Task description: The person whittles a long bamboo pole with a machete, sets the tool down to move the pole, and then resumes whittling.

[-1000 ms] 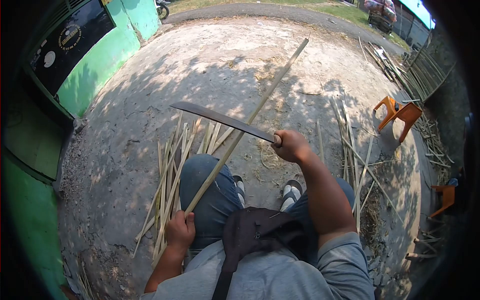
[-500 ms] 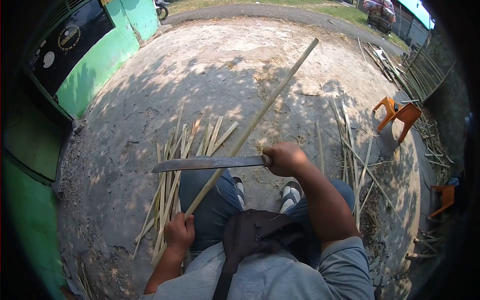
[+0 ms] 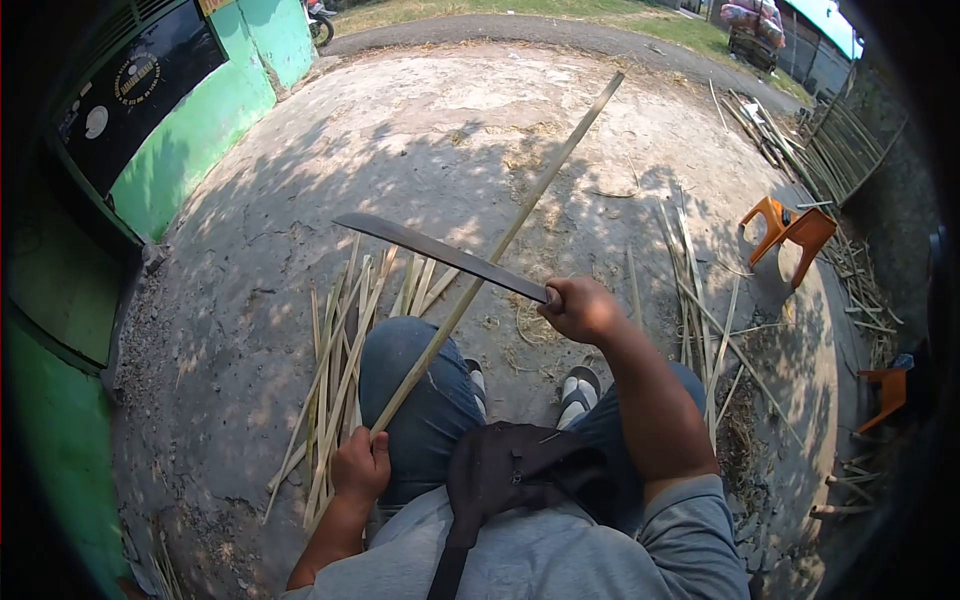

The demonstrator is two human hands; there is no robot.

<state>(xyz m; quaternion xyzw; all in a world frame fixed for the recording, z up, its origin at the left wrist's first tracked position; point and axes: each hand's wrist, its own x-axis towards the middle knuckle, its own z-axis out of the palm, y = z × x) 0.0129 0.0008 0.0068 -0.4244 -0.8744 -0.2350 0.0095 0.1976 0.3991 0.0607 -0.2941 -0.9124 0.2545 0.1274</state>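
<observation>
The person wore a grey T-shirt (image 3: pixel 570 545) with a short, creased sleeve (image 3: pixel 690 525), and blue jeans (image 3: pixel 395 350) with faded patches. A black bag (image 3: pixel 490 470) with a small buckle and a wide black strap (image 3: pixel 452 570) crossed the front. The footwear (image 3: pixel 577 395) was white and dark grey.

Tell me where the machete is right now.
In the head view, the machete is in the right hand, pointing left across the long strip, beyond the left knee.
</observation>
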